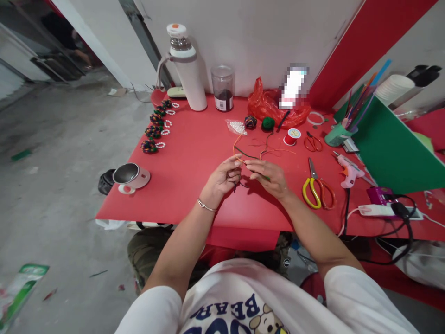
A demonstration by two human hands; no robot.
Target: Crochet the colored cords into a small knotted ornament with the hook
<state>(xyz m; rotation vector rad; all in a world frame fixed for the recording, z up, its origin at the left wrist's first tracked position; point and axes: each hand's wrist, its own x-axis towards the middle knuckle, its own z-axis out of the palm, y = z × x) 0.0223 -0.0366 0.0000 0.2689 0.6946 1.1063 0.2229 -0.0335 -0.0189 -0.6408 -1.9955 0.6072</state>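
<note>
Over the front middle of the red table, my left hand [225, 177] pinches thin orange yarn [234, 144] between thumb and fingertips. Close beside it, my right hand [269, 176] has its fingers closed on strands at the same spot, and a bit of green shows under its fingers. Dark green yarn [246, 154] runs past the fingertips towards a green yarn ball [268, 123]. Just left of that lies a multicoloured yarn ball [250, 122]. Dark strand ends hang below my hands. The exact crossing of the strands is hidden by my fingers.
Several yarn bundles with white bead loops [153, 132] line the left edge, behind a pink mug [132, 177]. A white bottle [191, 74] and clear jar [223, 90] stand at the back. Yellow-and-red-handled scissors [314, 188], a glue gun [349, 170] and cables lie right.
</note>
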